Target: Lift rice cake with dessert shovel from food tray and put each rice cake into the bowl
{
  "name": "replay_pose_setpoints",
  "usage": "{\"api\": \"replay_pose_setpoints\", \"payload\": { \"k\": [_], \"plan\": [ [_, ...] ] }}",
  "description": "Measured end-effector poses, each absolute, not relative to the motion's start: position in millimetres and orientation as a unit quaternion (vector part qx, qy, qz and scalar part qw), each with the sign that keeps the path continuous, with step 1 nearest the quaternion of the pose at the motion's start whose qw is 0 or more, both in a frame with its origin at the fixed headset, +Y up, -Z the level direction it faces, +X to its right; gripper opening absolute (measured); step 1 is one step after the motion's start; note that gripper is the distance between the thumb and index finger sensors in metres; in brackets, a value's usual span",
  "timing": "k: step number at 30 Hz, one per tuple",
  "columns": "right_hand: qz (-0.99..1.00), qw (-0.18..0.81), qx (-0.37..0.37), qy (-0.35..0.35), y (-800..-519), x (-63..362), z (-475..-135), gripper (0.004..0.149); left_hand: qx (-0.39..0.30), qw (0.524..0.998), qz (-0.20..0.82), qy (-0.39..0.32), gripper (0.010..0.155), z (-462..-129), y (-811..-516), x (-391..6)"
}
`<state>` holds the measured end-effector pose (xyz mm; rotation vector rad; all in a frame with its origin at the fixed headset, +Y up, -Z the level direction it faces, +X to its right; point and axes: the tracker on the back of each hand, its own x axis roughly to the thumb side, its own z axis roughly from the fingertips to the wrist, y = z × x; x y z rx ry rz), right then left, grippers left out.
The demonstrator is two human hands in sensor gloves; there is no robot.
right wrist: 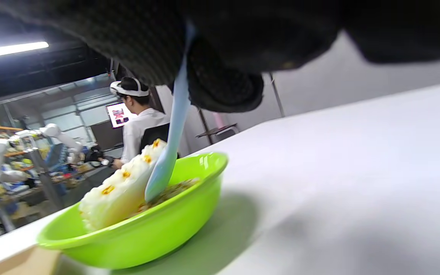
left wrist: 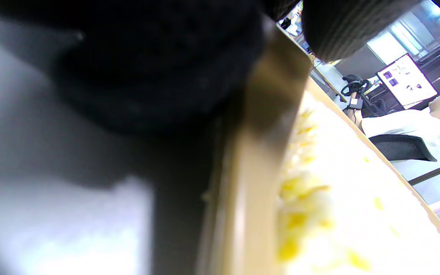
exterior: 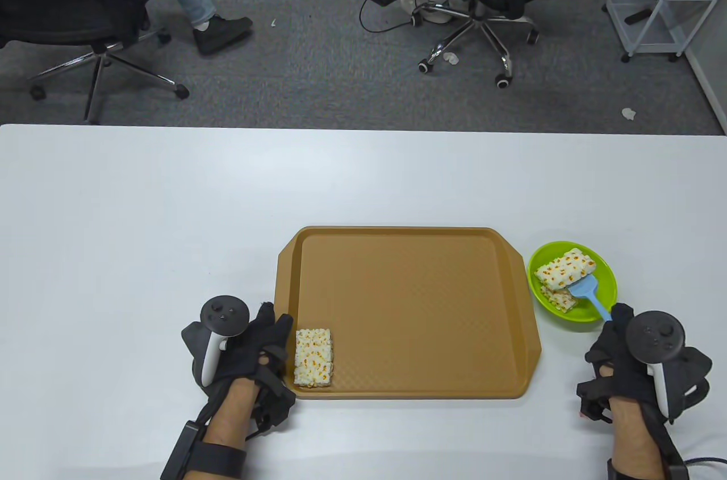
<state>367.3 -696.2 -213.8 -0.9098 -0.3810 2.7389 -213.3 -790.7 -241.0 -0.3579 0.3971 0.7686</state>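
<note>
**Two cakes in bowl, one left on tray**

Right hand [exterior: 630, 366] grips the handle of the blue dessert shovel [exterior: 588, 293], fingers curled round it (right wrist view shows the handle running up between the gloved fingers). Shovel blade sits inside the green bowl [exterior: 603, 281], just ahead of this hand, touching the upper rice cake [exterior: 567, 268], which leans tilted on a second cake [exterior: 559, 299] lying beneath it. Judgement: this delivery is at its end, the blade only needs to be drawn clear.

Left hand [exterior: 250, 349] rests at the near left corner of the food tray [exterior: 420, 309], fingers on the tray rim; whether they curl round the rim or merely press it, cannot tell. Just to the right of those fingers lies the last rice cake [exterior: 313, 358], flat, tight against the tray's left wall and near its front wall.

Remaining: one cake to lift and carry across.

Room: tray floor between the hands is bare, so the shovel can approach from the right side. The walls block the cake's left and near sides.
</note>
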Motion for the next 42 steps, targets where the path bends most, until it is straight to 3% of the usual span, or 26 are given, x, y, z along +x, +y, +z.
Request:
{"api": "replay_pose_setpoints", "payload": {
  "k": [8,13,17,20,22,25,27,29,31,37,42],
  "plan": [
    [0.922,0.074,-0.352,-0.143,-691,360,-208,0.049,-0.172,0.891,0.372,0.193,0.064,-240,-791,-214],
    [0.902,0.016,-0.388,-0.189,-684,348,-200,0.055,-0.171,0.892,0.372,0.192,0.064,-240,-791,-214],
    [0.910,-0.004,-0.326,-0.256,-679,319,-195,0.060,-0.176,0.893,0.370,0.189,0.062,-240,-791,-215],
    [0.914,-0.012,-0.233,-0.333,-673,284,-191,0.061,-0.179,0.891,0.371,0.188,0.062,-241,-791,-214],
    [0.921,-0.018,-0.175,-0.349,-666,255,-190,0.061,-0.180,0.892,0.371,0.187,0.062,-241,-791,-214],
    [0.947,0.022,-0.106,-0.303,-660,217,-193,0.058,-0.179,0.892,0.371,0.188,0.062,-241,-791,-214],
    [0.967,0.076,-0.059,-0.234,-666,186,-200,0.059,-0.179,0.892,0.370,0.187,0.062,-241,-791,-214],
    [0.980,0.118,0.000,-0.161,-685,157,-210,0.060,-0.179,0.892,0.370,0.187,0.062,-241,-791,-214],
    [0.983,0.111,0.033,-0.141,-706,137,-214,0.060,-0.179,0.892,0.371,0.186,0.062,-241,-791,-214],
    [0.983,0.172,0.059,-0.008,-746,127,-222,0.059,-0.181,0.891,0.372,0.185,0.062,-242,-791,-214],
    [0.979,0.181,0.088,0.018,-757,125,-219,0.059,-0.181,0.891,0.372,0.184,0.062,-242,-791,-214]
  ]
}}
